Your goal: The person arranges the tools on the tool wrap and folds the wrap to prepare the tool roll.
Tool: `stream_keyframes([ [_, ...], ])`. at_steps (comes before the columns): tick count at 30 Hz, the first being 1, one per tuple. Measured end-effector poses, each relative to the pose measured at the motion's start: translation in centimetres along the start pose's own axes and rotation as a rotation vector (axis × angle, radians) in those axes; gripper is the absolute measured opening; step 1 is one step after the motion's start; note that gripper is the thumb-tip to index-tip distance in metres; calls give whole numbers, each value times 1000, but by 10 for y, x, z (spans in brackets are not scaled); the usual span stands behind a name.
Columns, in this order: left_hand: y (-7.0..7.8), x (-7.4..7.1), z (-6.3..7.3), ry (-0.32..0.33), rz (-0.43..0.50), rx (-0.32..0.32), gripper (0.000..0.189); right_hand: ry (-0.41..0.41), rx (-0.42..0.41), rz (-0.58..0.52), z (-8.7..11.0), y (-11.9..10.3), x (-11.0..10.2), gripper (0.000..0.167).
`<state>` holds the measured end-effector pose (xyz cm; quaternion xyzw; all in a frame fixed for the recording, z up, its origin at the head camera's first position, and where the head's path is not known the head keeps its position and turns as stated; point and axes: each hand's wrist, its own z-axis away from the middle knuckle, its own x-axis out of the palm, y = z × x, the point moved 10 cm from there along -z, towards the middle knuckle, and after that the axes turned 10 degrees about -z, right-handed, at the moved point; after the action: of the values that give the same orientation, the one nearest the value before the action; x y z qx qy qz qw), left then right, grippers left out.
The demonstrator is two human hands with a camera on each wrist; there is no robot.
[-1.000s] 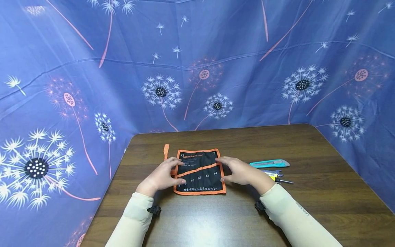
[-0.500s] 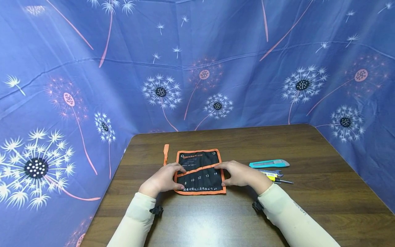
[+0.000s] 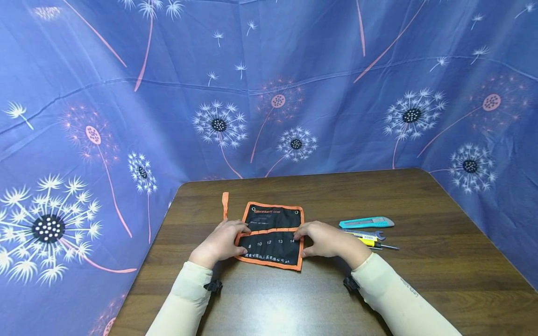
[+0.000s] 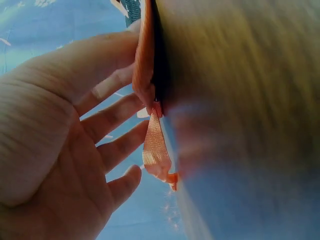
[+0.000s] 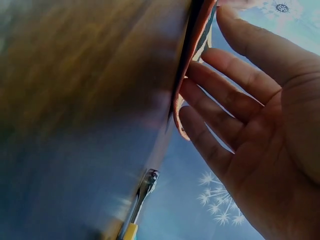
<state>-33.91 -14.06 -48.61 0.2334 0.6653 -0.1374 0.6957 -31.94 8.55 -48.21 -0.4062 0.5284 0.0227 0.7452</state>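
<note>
Mostly black pouch (image 3: 270, 239) with orange edging (image 3: 269, 264)

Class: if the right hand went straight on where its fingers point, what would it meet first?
The orange-edged black pouch, likely; the right hand seems to touch it, though depth is unclear.

Backdrop cloth (image 3: 344, 28), blue: encloses table on left, far and right sides. Bears large dandelion heads (image 3: 218, 125), some white with dark centres, some pink; pink stems (image 3: 361, 32); loose white seeds (image 3: 218, 36). Shows creases and soft folds. Table (image 3: 437, 214): brown wood-grain top, rounded far corners. Reflects bright white glare (image 3: 277, 310) near middle of closest side.
</note>
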Motion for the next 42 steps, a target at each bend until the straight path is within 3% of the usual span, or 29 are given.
stream_keyframes([
  [8,-2,-4,1,12,-61,-32,55,16,-24,-59,1,1,-3,35],
  [13,9,-10,3,37,-1,35,51,71,6,-84,0,13,-11,49],
  [16,14,-11,5,45,21,68,44,61,53,-72,1,22,-10,59],
  [21,13,-8,7,17,10,46,36,18,92,-46,2,29,-5,65],
  [26,9,-6,8,13,-27,7,37,32,64,-8,2,26,-6,56],
  [32,5,-2,6,-17,-50,-45,53,39,3,-27,4,16,-9,41],
  [38,5,3,5,-61,-32,-43,68,15,-39,-98,7,10,-10,27],
  [42,8,-1,6,-33,8,-33,66,78,-75,-114,7,7,-18,25],
])
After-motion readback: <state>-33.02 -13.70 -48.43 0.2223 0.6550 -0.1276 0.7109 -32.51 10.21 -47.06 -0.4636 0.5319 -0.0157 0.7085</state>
